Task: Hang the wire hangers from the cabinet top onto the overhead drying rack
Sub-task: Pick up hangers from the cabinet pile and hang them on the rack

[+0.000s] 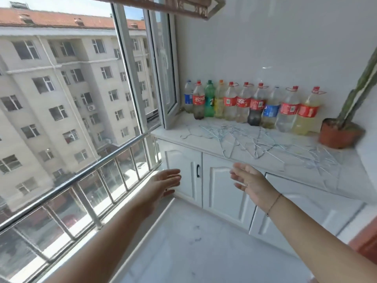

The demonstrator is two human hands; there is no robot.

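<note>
Several thin pale wire hangers (pixel 259 141) lie tangled and spread flat on the white cabinet top (pixel 350 172). The overhead drying rack (pixel 183 5), a brown perforated bar, crosses the top edge of the view above the window. My left hand (pixel 163 184) reaches forward with fingers apart, empty, below and left of the cabinet's front edge. My right hand (pixel 251 182) is also stretched out, fingers spread and empty, just below the cabinet edge and short of the nearest hangers. A thin cord circles my right wrist.
A row of several plastic soda bottles (pixel 251 105) lines the wall behind the hangers. A potted cactus (pixel 340 131) stands at the right end of the top. An open window sash (pixel 169 66) juts in at the left, with a metal railing (pixel 81 178) below it.
</note>
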